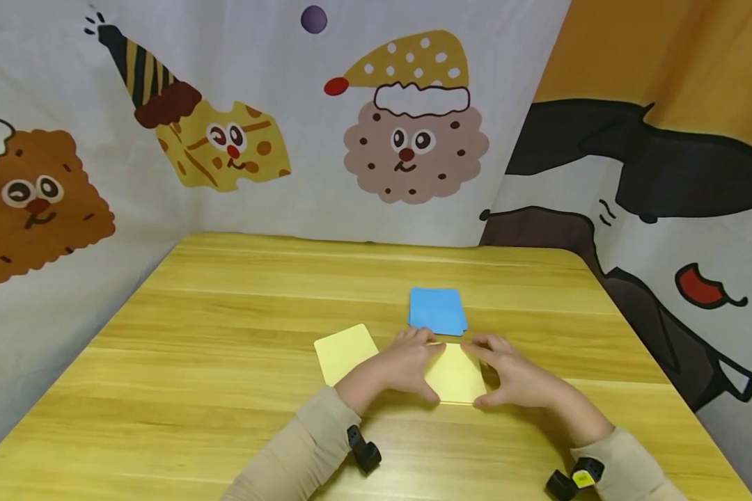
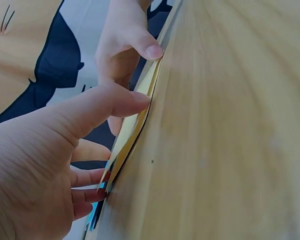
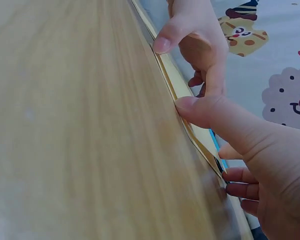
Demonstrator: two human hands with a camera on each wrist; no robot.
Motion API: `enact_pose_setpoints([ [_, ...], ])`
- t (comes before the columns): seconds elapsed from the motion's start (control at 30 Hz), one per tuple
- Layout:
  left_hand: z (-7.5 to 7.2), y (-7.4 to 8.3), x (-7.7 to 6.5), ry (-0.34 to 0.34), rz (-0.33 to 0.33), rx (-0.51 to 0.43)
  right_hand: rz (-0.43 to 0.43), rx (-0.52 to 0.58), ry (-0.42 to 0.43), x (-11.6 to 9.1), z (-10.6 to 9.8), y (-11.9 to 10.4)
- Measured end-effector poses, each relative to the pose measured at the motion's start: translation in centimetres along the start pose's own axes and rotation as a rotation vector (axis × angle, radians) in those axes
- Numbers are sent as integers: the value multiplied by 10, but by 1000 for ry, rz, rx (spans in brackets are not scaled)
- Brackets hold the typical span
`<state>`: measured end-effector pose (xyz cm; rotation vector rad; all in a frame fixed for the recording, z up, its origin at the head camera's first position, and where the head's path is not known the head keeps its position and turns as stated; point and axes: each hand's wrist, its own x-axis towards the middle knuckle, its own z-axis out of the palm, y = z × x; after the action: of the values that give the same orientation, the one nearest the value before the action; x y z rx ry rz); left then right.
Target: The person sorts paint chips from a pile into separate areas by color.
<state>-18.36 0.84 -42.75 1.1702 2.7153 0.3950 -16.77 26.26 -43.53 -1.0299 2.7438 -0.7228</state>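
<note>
Two square yellow papers, one lying over the other, are between my hands close above the wooden table. My left hand holds their left side, thumb at the near edge and fingers at the far corner. My right hand grips the right side the same way. In the left wrist view, the papers bow slightly, with a narrow gap between the layers. Both thumbs press along the near edge in the right wrist view, where the pale top paper shows behind them.
Just beyond the hands lies a small stack of blue square papers. Another yellow square paper lies turned at an angle, partly behind the left wrist. The wooden table meets a cartoon-printed cloth at the back.
</note>
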Motion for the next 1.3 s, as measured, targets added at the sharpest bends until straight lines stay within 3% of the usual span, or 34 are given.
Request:
enact_pose_setpoints([
  [0.47,0,-7,-4,-25,14,-39,14,28,-52,1,1,1],
  [0.63,-2,-11,-10,-15,10,-102,8,49,-27,0,1,1],
  [0.9,-13,-20,-31,67,11,-138,-40,48,76,7,-2,-6],
  [1.3,-19,-47,-70,190,-26,-185,-97,69,74,36,5,-28],
])
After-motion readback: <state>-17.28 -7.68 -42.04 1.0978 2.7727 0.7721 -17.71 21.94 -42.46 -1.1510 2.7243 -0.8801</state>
